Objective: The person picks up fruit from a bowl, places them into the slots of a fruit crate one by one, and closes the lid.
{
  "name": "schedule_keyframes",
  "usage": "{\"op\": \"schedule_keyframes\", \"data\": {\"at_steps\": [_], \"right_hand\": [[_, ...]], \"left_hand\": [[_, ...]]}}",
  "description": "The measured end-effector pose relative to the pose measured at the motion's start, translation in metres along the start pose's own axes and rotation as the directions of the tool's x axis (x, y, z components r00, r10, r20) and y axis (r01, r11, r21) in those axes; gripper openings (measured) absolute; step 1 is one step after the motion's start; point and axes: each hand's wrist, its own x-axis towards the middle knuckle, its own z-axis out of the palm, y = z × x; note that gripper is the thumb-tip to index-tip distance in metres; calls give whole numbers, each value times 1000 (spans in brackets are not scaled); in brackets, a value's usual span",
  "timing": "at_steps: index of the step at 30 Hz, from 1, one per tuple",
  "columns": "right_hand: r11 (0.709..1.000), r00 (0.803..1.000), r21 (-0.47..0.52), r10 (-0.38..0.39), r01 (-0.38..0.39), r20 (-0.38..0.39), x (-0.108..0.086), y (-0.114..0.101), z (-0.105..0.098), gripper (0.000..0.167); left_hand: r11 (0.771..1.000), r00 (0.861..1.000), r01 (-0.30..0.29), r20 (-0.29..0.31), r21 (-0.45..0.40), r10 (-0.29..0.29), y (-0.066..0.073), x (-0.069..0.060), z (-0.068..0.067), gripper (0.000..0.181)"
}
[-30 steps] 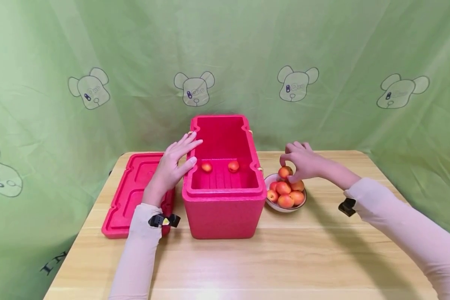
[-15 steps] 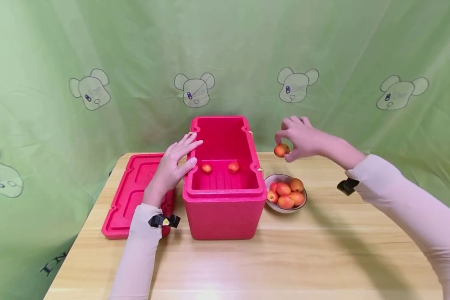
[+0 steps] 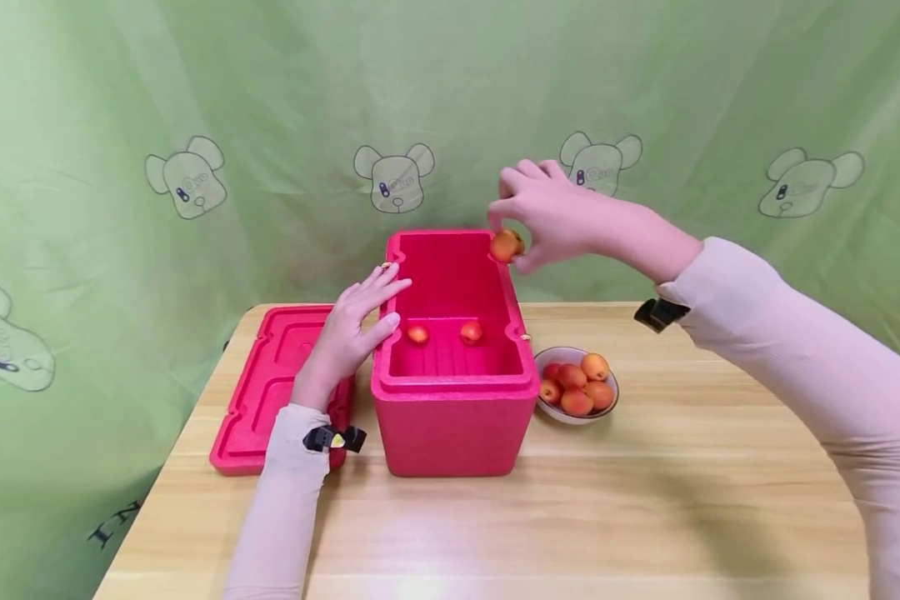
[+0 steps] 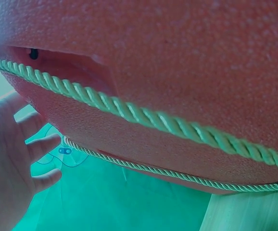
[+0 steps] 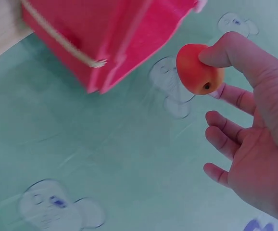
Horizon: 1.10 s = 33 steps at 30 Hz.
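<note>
A deep pinkish-red foam box (image 3: 453, 429) stands uncovered on the table, with two apricots lying on its floor, a left one (image 3: 417, 334) and a right one (image 3: 471, 332). My left hand (image 3: 352, 333) rests on the box's left rim, its fingers extended. Above the far right corner of the box, my right hand (image 3: 551, 212) pinches an orange apricot (image 5: 196, 70) between thumb and index finger; in the right wrist view the other fingers are apart from it. To the right of the box, a white bowl (image 3: 581, 420) holds several more apricots (image 3: 576, 401).
The box's red lid (image 3: 251, 417) lies on the wooden table (image 3: 645, 517) to the left, partly behind my left forearm. Twisted rope (image 4: 129, 110) runs along the box's side. A green curtain (image 3: 480, 100) with mouse-head prints hangs behind the table.
My right hand has lifted an apricot from the bowl and carried it up and leftward to the box's far right corner. The left hand has stayed on the rim.
</note>
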Motion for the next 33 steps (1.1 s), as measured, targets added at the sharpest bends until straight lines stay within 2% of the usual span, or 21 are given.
{"op": "schedule_keyframes", "data": {"at_steps": [6,13,18,23,33], "right_hand": [[998,997,8,-65,65,33,26,-25,-4,32],[985,985,-44,-166,168,47,44,-50,19,33],[966,970,-98,-236,241,58,46,-57,38,35],[951,958,-123,-276,283,72,45,-60,48,41],[937,952,-187,-272,296,140,44,-60,66,50]], "left_hand": [[1000,1000,-3,5,9,3,1,1,1,57],[1000,1000,3,0,17,-3,3,0,2,55],[1000,1000,12,2,24,-12,2,2,6,55],[999,1000,14,3,30,-14,2,2,6,55],[1000,1000,2,2,31,-2,3,3,5,57]]}}
